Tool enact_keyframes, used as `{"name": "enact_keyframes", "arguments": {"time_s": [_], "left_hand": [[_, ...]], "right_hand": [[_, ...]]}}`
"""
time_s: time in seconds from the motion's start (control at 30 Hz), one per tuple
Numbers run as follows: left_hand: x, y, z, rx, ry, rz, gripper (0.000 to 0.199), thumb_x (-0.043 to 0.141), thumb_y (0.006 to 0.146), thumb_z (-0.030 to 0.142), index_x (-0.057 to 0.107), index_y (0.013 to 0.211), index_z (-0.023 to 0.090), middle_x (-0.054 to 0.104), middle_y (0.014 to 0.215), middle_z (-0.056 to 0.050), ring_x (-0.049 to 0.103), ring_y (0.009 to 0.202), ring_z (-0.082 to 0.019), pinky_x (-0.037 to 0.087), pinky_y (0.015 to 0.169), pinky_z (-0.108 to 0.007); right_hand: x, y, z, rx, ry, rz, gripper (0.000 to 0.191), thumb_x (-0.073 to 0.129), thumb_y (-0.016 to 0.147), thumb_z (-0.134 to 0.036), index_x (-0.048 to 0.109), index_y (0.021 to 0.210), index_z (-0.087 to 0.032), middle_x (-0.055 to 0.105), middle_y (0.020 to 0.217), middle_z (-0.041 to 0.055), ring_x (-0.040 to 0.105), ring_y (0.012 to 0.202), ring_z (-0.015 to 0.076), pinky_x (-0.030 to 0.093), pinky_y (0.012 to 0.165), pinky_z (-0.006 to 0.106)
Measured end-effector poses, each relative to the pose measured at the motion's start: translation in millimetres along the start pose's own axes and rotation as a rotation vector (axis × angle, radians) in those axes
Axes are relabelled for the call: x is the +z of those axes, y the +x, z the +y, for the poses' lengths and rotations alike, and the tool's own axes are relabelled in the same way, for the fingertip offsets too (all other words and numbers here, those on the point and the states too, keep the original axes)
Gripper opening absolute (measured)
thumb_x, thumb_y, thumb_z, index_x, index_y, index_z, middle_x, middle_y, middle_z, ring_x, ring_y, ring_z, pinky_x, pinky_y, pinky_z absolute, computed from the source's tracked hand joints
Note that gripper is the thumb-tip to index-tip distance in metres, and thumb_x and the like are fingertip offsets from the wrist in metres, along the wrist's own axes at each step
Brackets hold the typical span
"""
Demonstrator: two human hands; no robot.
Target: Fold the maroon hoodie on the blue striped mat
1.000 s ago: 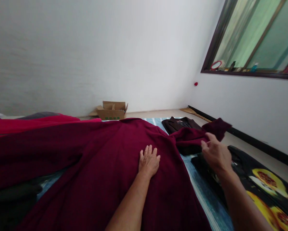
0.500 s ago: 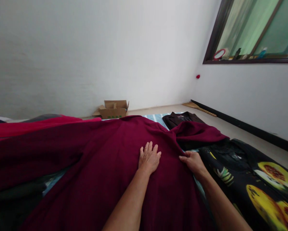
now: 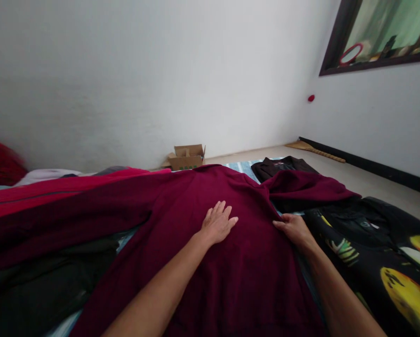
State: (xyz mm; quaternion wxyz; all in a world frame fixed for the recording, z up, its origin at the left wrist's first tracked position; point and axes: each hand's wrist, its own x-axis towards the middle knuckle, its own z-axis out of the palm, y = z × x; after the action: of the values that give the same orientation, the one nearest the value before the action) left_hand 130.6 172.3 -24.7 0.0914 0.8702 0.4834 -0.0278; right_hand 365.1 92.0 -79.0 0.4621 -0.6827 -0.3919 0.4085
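A maroon long-sleeved top lies spread out in front of me, one sleeve stretched to the left and the other to the right. My left hand rests palm down on its upper middle, fingers spread. At the right side edge, just below the sleeve, my right hand pinches the cloth between thumb and fingers. A black shirt with a yellow fruit print lies right beside that hand. Dark green cloth shows under the left sleeve.
Bright pink clothing lies beyond the left sleeve, and a dark brown garment behind the right one. An open cardboard box stands by the wall. A straw-coloured broom lies along the right skirting.
The view has swung left, bringing a red thing in at the left edge. My left hand has slid a little left over the top; my right hand keeps its hold on the edge.
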Motion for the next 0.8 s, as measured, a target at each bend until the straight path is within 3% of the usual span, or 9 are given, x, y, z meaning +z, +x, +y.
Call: {"name": "enact_keyframes", "arguments": {"time_s": [0.2, 0.4, 0.5, 0.63, 0.7, 0.8], "left_hand": [[23.3, -55, -40, -0.119, 0.058, 0.073, 0.061, 0.024, 0.091, 0.05, 0.029, 0.142, 0.017, 0.02, 0.151, -0.009, 0.013, 0.14, -0.022, 0.016, 0.11, -0.043], [9.7, -54, -38, -0.158, 0.059, -0.008, 0.062, 0.031, 0.088, 0.048, 0.033, 0.14, 0.016, 0.022, 0.15, -0.012, 0.017, 0.138, -0.026, 0.019, 0.108, -0.05], [-2.0, -31, -26, -0.101, 0.058, 0.031, 0.053, 0.037, 0.086, 0.042, 0.047, 0.13, 0.013, 0.033, 0.145, -0.016, 0.026, 0.136, -0.028, 0.023, 0.107, -0.048], [-8.0, 29, -1, 0.01, -0.018, 0.141, 0.041, 0.042, 0.086, 0.032, 0.054, 0.119, 0.012, 0.045, 0.137, -0.015, 0.04, 0.128, -0.024, 0.034, 0.103, -0.036], [-7.7, 64, 14, 0.005, -0.035, 0.17, 0.034, 0.039, 0.088, 0.028, 0.057, 0.113, 0.013, 0.055, 0.127, -0.012, 0.05, 0.118, -0.02, 0.038, 0.098, -0.03], [-3.6, 107, 32, -0.061, -0.052, 0.23, 0.031, 0.034, 0.09, 0.02, 0.058, 0.109, 0.014, 0.057, 0.121, -0.013, 0.052, 0.113, -0.018, 0.038, 0.095, -0.028]], "right_hand": [[2, 3, 2, -0.006, 0.023, -0.018, 0.016, 0.06, 0.064, -0.027, 0.063, 0.071, -0.013, 0.065, 0.06, 0.0012, 0.058, 0.053, 0.0145, 0.042, 0.049, 0.022], [5, 6, 4, -0.024, 0.041, -0.02, 0.013, 0.06, 0.063, -0.027, 0.063, 0.066, -0.015, 0.066, 0.058, 0.0006, 0.059, 0.053, 0.0154, 0.042, 0.048, 0.023], [5, 7, 5, -0.037, 0.045, -0.02, 0.015, 0.06, 0.062, -0.029, 0.064, 0.067, -0.015, 0.066, 0.059, 0.0009, 0.059, 0.054, 0.0159, 0.043, 0.049, 0.023], [6, 10, 7, -0.049, 0.04, -0.014, 0.018, 0.06, 0.061, -0.031, 0.063, 0.066, -0.014, 0.064, 0.057, 0.0014, 0.058, 0.054, 0.0162, 0.042, 0.05, 0.024], [6, 10, 7, -0.051, 0.038, -0.012, 0.02, 0.059, 0.061, -0.033, 0.063, 0.066, -0.013, 0.064, 0.058, 0.0019, 0.058, 0.054, 0.0164, 0.043, 0.05, 0.024], [6, 11, 9, -0.067, 0.031, -0.006, 0.024, 0.06, 0.061, -0.035, 0.065, 0.069, -0.013, 0.066, 0.06, 0.0027, 0.06, 0.058, 0.0178, 0.044, 0.052, 0.024]]}}
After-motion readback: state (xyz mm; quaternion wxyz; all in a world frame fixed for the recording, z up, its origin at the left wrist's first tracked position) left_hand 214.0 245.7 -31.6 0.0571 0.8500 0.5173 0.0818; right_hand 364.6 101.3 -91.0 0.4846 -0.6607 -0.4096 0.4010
